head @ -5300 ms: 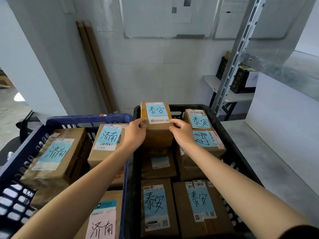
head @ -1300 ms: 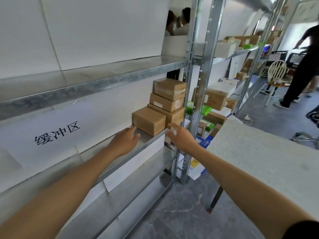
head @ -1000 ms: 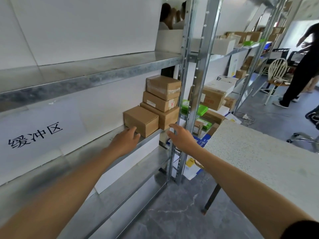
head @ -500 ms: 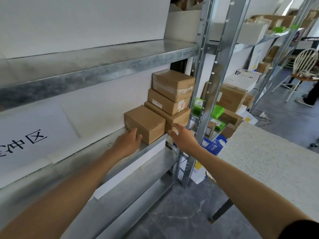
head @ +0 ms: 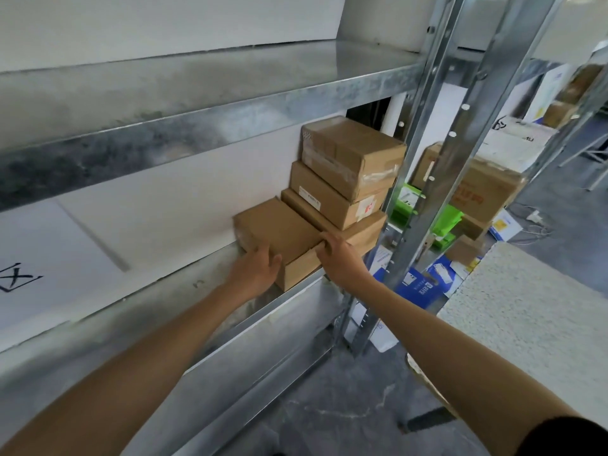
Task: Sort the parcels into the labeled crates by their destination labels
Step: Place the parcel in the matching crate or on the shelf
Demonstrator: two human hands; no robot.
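Half a second ago the left hand (head: 255,273) only brushed the low brown parcel (head: 283,232) and the right hand (head: 339,258) was at the shelf edge to the right of the parcel; now both are on it. The left hand lies with its fingers together along the parcel's near left side, thumb at the front face. The right hand pinches the parcel's near right corner, fingers hooked over the top edge. The parcel sits flat on a galvanised metal shelf (head: 184,291), back against a white board (head: 158,199) that carries part of a black handwritten character (head: 19,278) far left of the parcel. A second metal shelf (head: 197,83) runs above the parcel. Touching the parcel's right side is a stack of three brown boxes (head: 353,153), the top one taped. Right of the parcel, past the stack, stand perforated steel uprights (head: 424,179). Behind them are green packs (head: 447,218), a large printed carton (head: 483,192) and a blue-and-white box (head: 421,287) lower down. A speckled tabletop (head: 526,317) lies right of and below the parcel, and grey marbled floor (head: 329,406) is below it.
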